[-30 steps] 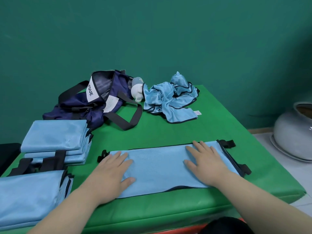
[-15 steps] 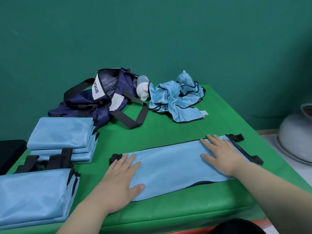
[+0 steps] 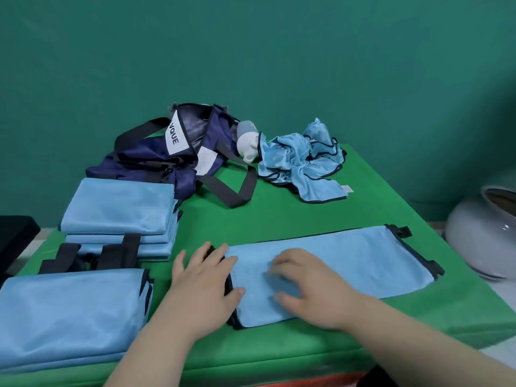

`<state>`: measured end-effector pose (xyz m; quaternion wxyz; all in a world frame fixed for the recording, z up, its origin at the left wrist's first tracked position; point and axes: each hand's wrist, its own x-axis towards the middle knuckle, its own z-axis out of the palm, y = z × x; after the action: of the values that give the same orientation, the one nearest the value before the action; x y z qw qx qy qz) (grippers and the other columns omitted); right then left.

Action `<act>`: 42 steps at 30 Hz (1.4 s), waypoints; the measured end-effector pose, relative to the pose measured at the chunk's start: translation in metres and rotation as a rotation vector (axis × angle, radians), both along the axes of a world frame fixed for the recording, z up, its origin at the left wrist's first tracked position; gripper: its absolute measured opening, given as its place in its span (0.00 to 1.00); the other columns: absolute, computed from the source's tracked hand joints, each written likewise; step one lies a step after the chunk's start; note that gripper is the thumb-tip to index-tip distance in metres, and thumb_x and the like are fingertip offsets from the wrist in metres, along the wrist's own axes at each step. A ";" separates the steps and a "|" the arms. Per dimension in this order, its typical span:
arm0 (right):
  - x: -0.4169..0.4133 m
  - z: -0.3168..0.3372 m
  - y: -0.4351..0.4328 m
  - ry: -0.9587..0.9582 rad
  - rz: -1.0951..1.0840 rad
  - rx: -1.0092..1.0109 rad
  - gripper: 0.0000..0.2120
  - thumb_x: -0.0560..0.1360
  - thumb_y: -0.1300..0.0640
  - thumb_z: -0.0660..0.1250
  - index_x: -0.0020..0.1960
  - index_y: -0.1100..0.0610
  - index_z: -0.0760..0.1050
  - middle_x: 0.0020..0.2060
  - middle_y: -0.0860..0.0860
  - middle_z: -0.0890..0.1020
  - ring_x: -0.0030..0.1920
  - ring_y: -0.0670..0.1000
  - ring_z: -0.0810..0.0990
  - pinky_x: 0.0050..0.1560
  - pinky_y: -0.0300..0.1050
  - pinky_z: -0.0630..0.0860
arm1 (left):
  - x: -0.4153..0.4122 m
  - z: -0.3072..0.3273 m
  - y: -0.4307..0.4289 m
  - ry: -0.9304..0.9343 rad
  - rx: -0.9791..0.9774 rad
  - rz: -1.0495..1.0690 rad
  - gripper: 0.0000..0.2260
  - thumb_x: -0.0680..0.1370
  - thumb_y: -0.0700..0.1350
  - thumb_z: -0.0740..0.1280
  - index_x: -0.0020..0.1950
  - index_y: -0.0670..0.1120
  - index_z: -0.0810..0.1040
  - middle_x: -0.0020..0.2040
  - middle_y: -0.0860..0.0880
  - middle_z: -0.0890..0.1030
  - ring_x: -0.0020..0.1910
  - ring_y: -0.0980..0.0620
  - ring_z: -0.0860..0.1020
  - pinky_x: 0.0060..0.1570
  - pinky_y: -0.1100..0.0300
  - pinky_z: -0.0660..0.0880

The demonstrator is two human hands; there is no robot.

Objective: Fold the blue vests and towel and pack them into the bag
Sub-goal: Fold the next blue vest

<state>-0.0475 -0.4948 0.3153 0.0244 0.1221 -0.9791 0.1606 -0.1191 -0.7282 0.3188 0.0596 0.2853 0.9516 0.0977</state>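
right hand (image 3: pixel 312 289) blurred; grey pot (image 3: pixel 480 238) cut off by right edge.

Green table cover (image 3: pixel 279 219), teal wall (image 3: pixel 251 51). Near vest (image 3: pixel 349 258): plain light blue, dark trim. Near-left stack (image 3: pixel 69 317) and far-left stack (image 3: pixel 117 208): same blue, black straps. Bag (image 3: pixel 145 160): navy, black handles, 1 white label, dark lettering. Far towel (image 3: pixel 296 160): glossy light blue, black edging. Right pot (image 3: pixel 480 233): pale grey.

Teal wall (image 3: pixel 279 51), green-covered table (image 3: pixel 279 219), grey glazed pot (image 3: pixel 480 236) on pale floor (image 3: pixel 502 356), perhaps tiled
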 end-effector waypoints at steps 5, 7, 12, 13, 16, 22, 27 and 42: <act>0.010 -0.009 -0.053 -0.002 0.080 0.006 0.26 0.69 0.38 0.69 0.64 0.47 0.78 0.56 0.44 0.75 0.60 0.47 0.71 0.63 0.43 0.67 | -0.011 0.000 -0.014 -0.074 0.011 -0.009 0.30 0.78 0.64 0.60 0.79 0.61 0.55 0.81 0.58 0.49 0.80 0.50 0.44 0.77 0.40 0.42; 0.011 -0.011 -0.058 0.012 0.061 -0.008 0.25 0.69 0.38 0.69 0.63 0.47 0.78 0.54 0.44 0.75 0.58 0.47 0.72 0.62 0.44 0.68 | -0.013 0.000 -0.015 -0.090 0.007 -0.026 0.31 0.78 0.65 0.60 0.79 0.61 0.55 0.81 0.57 0.50 0.80 0.49 0.46 0.77 0.40 0.43; 0.009 -0.011 -0.068 0.103 0.110 0.089 0.16 0.72 0.43 0.68 0.57 0.49 0.79 0.46 0.44 0.79 0.48 0.48 0.76 0.51 0.46 0.74 | -0.019 0.002 -0.016 -0.107 0.034 -0.057 0.32 0.77 0.64 0.63 0.78 0.61 0.58 0.82 0.55 0.51 0.80 0.49 0.45 0.77 0.40 0.42; 0.009 -0.010 -0.069 0.113 0.118 0.123 0.15 0.73 0.44 0.67 0.56 0.49 0.80 0.45 0.44 0.80 0.47 0.49 0.77 0.49 0.47 0.75 | -0.020 0.002 -0.016 -0.111 0.037 -0.061 0.32 0.76 0.64 0.64 0.78 0.61 0.58 0.82 0.55 0.51 0.80 0.49 0.45 0.77 0.39 0.41; 0.007 -0.004 -0.073 0.090 0.117 0.179 0.14 0.71 0.44 0.67 0.54 0.48 0.80 0.43 0.44 0.80 0.45 0.50 0.78 0.48 0.50 0.75 | -0.023 0.002 -0.015 -0.123 0.048 -0.061 0.32 0.76 0.63 0.66 0.78 0.61 0.59 0.81 0.55 0.52 0.80 0.49 0.46 0.77 0.39 0.41; 0.000 0.013 -0.077 -0.046 0.116 0.292 0.20 0.68 0.41 0.64 0.59 0.45 0.77 0.46 0.43 0.78 0.48 0.49 0.76 0.53 0.48 0.72 | -0.025 0.002 -0.015 -0.148 0.072 -0.044 0.31 0.75 0.62 0.67 0.76 0.62 0.62 0.81 0.56 0.55 0.80 0.49 0.49 0.76 0.40 0.41; 0.003 0.004 -0.083 0.064 0.099 0.371 0.15 0.68 0.47 0.61 0.51 0.48 0.78 0.38 0.45 0.78 0.38 0.52 0.76 0.43 0.49 0.73 | -0.027 0.002 -0.015 -0.176 0.076 -0.055 0.31 0.75 0.60 0.67 0.76 0.61 0.61 0.80 0.56 0.55 0.80 0.50 0.49 0.76 0.40 0.42; 0.020 0.053 -0.077 0.014 -0.345 -0.369 0.05 0.72 0.61 0.69 0.42 0.52 0.80 0.38 0.46 0.82 0.27 0.40 0.74 0.31 0.30 0.66 | -0.028 0.015 -0.025 -0.347 0.465 -0.232 0.17 0.75 0.49 0.60 0.61 0.63 0.78 0.71 0.61 0.72 0.75 0.58 0.63 0.76 0.51 0.57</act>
<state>-0.0275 -0.5718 0.3681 0.0802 -0.0524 -0.9393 0.3294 -0.1468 -0.7534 0.3343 0.1653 0.3769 0.8405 0.3524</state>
